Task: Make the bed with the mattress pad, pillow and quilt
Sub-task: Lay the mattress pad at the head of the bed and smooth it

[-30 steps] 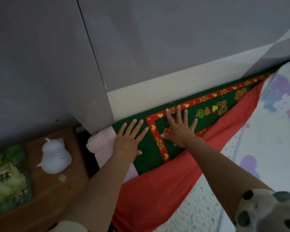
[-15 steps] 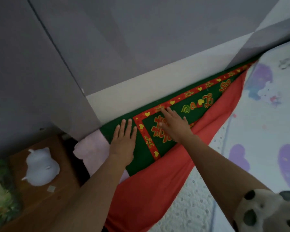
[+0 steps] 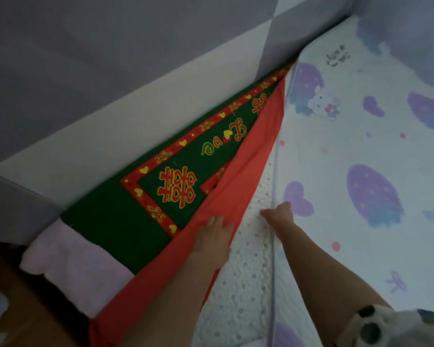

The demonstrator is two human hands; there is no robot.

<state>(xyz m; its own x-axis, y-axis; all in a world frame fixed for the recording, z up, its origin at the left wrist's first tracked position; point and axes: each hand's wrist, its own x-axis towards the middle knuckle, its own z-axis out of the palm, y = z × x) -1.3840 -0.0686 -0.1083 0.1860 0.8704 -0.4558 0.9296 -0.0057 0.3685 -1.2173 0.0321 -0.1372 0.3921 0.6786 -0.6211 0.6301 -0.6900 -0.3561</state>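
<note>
Both outstretched; left hand (image 3: 212, 237) grips red sheet (image 3: 248, 171); right hand (image 3: 279, 214) grips mattress pad (image 3: 251, 271).

Headboard (image 3: 161, 101) behind all. Blanket (image 3: 125, 226) flat along its foot. Fluffy layer (image 3: 73, 266) sticks out under blanket's left end, nightstand (image 3: 23, 309) further left. Sheet (image 3: 161, 284) overlaps blanket's near edge, left hand (image 3: 212, 240) on it. Dotted layer (image 3: 246, 284) right of sheet, mattress pad (image 3: 348, 171) rightmost. Right hand (image 3: 278, 216) at their seam; which it holds unclear.
</note>
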